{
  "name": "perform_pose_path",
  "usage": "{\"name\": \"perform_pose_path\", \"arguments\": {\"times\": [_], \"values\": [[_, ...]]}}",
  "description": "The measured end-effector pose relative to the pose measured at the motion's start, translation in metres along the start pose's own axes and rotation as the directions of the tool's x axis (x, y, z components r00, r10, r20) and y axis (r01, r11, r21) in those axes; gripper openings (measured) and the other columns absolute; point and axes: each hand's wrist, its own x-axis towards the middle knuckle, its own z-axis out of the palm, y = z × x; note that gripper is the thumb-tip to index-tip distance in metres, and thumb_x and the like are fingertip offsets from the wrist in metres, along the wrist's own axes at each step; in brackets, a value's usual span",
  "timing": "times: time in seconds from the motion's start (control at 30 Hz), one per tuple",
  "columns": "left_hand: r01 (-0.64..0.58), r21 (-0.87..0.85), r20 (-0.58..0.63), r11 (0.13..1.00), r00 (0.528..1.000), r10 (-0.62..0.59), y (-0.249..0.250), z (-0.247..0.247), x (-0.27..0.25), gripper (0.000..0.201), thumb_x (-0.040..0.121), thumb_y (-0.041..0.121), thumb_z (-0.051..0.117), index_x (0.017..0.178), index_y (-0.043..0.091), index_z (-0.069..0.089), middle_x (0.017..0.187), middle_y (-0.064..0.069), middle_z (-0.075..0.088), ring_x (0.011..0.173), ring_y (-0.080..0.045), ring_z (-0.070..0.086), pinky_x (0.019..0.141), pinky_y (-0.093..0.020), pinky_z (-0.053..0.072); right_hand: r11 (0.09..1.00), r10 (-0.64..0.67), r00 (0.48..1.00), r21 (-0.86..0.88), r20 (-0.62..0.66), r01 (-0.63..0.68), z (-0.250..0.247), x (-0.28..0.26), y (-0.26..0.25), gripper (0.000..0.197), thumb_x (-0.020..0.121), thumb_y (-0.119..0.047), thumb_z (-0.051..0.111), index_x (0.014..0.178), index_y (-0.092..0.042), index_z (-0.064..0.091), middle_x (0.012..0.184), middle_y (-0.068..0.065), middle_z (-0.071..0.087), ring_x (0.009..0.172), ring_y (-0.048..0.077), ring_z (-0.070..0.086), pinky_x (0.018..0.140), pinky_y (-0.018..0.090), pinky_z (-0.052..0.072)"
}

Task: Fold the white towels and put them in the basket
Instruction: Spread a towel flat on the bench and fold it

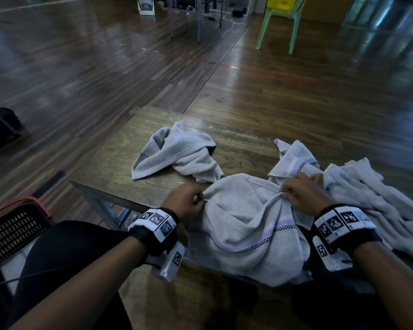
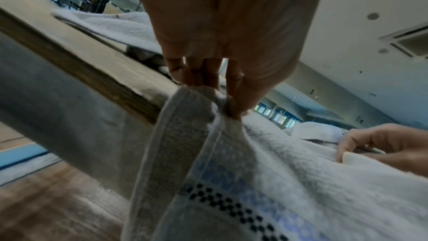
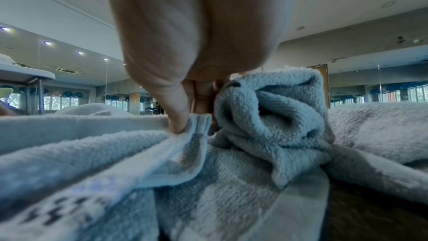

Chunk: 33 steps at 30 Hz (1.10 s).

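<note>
Terry towel [image 1: 246,225] is draping limp over the desk [image 1: 119,163] edge (light, soft); left hand [image 1: 185,203] and right hand [image 1: 303,194] are each pinching its hem, the best grip.

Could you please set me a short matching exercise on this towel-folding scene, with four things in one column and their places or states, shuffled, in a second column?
Things:
1. checker-banded towel
2. crumpled plain towel
3. black basket
4. green chair

Places or states:
A. on the floor to the left of the table
B. far across the room, with a yellow basket on its seat
C. pinched along its edge by the left hand and the right hand
D. lying untouched at the far side of the table

Pairs: 1-C, 2-D, 3-A, 4-B
</note>
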Motion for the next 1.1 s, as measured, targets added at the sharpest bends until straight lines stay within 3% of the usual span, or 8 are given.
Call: {"name": "perform_pose_path", "arguments": {"times": [0.13,0.27,0.37,0.47,0.6,0.83,0.97,1.1], "values": [[-0.144,0.064,-0.225,0.987,0.962,0.155,0.005,-0.008,-0.004,0.028,0.077,0.032,0.049,0.077,0.009,0.065,0.083,-0.012,0.064,0.079,-0.032,0.058,0.069,-0.039,0.047,1.0,-0.002,1.0,0.011,-0.025,0.002,0.004,0.002,0.004,0.012,0.089,-0.032,0.054,0.079,-0.04,0.052,0.097,-0.012,0.059,0.11,0.012,0.043,0.085,0.036,0.018],[-0.287,0.441,-0.528,0.85,0.683,0.504,0.024,-0.022,-0.018,0.006,0.081,0.018,0.061,0.079,0.016,0.066,0.093,-0.004,0.064,0.086,-0.027,0.054,0.073,-0.036,0.037,1.0,0.018,0.999,0.02,-0.047,-0.017,0.006,0.003,0.008,0.013,0.089,-0.033,0.053,0.078,-0.04,0.051,0.099,-0.009,0.059,0.11,0.012,0.043,0.084,0.036,0.017],[-0.368,0.504,-0.245,0.782,0.807,0.537,0.02,-0.01,-0.032,0.015,0.071,0.03,0.051,0.067,0.022,0.064,0.085,0.003,0.063,0.08,-0.023,0.06,0.074,-0.034,0.028,1.0,0.02,0.999,0.004,-0.045,-0.02,0.008,0.005,0.009,0.011,0.088,-0.035,0.054,0.079,-0.04,0.052,0.1,-0.009,0.059,0.111,0.013,0.044,0.083,0.035,0.016],[-0.351,0.401,-0.018,0.846,0.92,0.39,0.01,0.0,-0.041,0.016,0.061,0.037,0.052,0.069,0.026,0.063,0.085,0.006,0.06,0.08,-0.019,0.06,0.07,-0.031,0.021,1.0,0.017,0.999,0.003,-0.041,-0.017,0.009,0.006,0.009,0.009,0.089,-0.035,0.053,0.081,-0.041,0.053,0.102,-0.008,0.059,0.111,0.013,0.043,0.085,0.035,0.017],[-0.329,0.306,0.003,0.893,0.939,0.345,0.008,0.004,-0.041,0.023,0.065,0.041,0.053,0.078,0.027,0.065,0.096,0.008,0.062,0.09,-0.017,0.057,0.076,-0.032,0.026,1.0,0.014,0.999,0.002,-0.044,-0.013,0.01,0.006,0.01,0.01,0.089,-0.035,0.053,0.08,-0.04,0.052,0.102,-0.009,0.06,0.111,0.012,0.043,0.084,0.035,0.016],[-0.236,-0.143,-0.108,0.961,0.969,0.222,0.014,-0.004,-0.039,0.023,0.078,0.035,0.05,0.087,0.021,0.066,0.076,0.005,0.069,0.067,-0.012,0.062,0.063,-0.025,0.046,1.0,0.016,0.999,0.008,-0.05,-0.016,0.01,0.004,0.01,0.01,0.088,-0.034,0.054,0.081,-0.04,0.052,0.101,-0.008,0.06,0.111,0.013,0.044,0.085,0.036,0.017],[-0.096,-0.256,-0.146,0.962,0.987,0.059,0.012,-0.004,-0.035,0.038,0.074,0.045,0.046,0.088,0.015,0.065,0.078,0.002,0.068,0.071,-0.01,0.059,0.066,-0.023,0.045,1.0,0.016,0.999,0.012,-0.047,-0.015,0.009,0.004,0.008,0.011,0.088,-0.033,0.055,0.082,-0.041,0.052,0.101,-0.009,0.059,0.111,0.013,0.043,0.087,0.036,0.018],[-0.121,-0.161,0.028,0.98,0.992,0.127,0.014,-0.001,-0.032,0.029,0.073,0.038,0.056,0.081,0.013,0.068,0.083,0.0,0.065,0.076,-0.01,0.055,0.062,-0.004,0.031,1.0,0.02,0.998,0.016,-0.062,-0.019,0.007,0.002,0.007,0.007,0.088,-0.031,0.056,0.085,-0.037,0.06,0.093,-0.011,0.055,0.11,0.013,0.044,0.083,0.035,0.015]]}}
